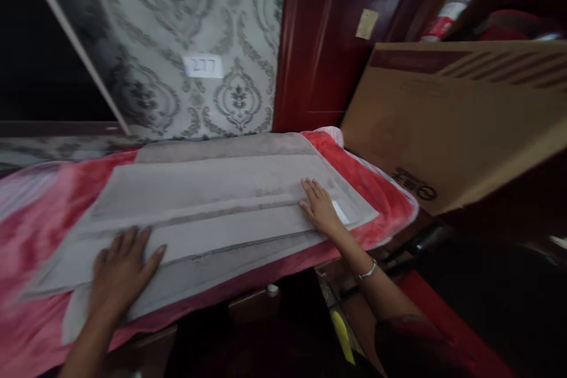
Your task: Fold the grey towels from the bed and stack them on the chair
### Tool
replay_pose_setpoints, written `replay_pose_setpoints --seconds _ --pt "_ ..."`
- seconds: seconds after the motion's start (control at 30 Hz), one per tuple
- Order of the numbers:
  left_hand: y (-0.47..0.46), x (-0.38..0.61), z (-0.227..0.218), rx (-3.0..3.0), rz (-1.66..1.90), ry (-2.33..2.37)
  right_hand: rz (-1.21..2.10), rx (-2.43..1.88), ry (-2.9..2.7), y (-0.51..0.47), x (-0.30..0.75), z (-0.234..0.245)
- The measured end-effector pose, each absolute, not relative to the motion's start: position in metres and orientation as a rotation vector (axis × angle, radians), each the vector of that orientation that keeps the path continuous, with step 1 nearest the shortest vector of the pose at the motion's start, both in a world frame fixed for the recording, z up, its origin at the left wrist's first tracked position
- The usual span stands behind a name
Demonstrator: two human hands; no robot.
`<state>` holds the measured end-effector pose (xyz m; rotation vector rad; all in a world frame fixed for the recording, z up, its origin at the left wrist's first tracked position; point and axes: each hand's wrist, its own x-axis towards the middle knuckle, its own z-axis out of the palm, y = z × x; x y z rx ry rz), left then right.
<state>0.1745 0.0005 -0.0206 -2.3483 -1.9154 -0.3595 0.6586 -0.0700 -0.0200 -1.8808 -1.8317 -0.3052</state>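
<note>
A light grey piece of cloth (212,183) lies spread across a red and pink plush blanket (376,195). Creases or folds run along its length, and its near edge overlaps another grey layer. My left hand (121,271) rests flat on the cloth's near left part, fingers apart. Toward the right end, my right hand (319,207) lies palm down on the same cloth, its fingers stretched out. A small white tag (340,212) shows beside the right wrist. Neither hand grips anything.
Behind stands a patterned wall with a paper marked 277 (203,65). A dark screen (53,47) is at the left. On the right are a large cardboard box (460,118), a plastic bottle (456,6) above it, and a dark red door (319,41).
</note>
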Motion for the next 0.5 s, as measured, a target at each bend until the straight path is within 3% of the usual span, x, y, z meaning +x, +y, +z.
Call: replay_pose_setpoints --seconds 0.3,0.5 --pt "-0.02 0.181 -0.016 -2.317 -0.245 -2.064 -0.262 -1.827 -2.042 -0.042 0.627 -0.09" --pt "-0.025 0.16 -0.013 -2.252 -0.209 -2.24 -0.258 -1.898 -2.07 -0.048 0.629 -0.093"
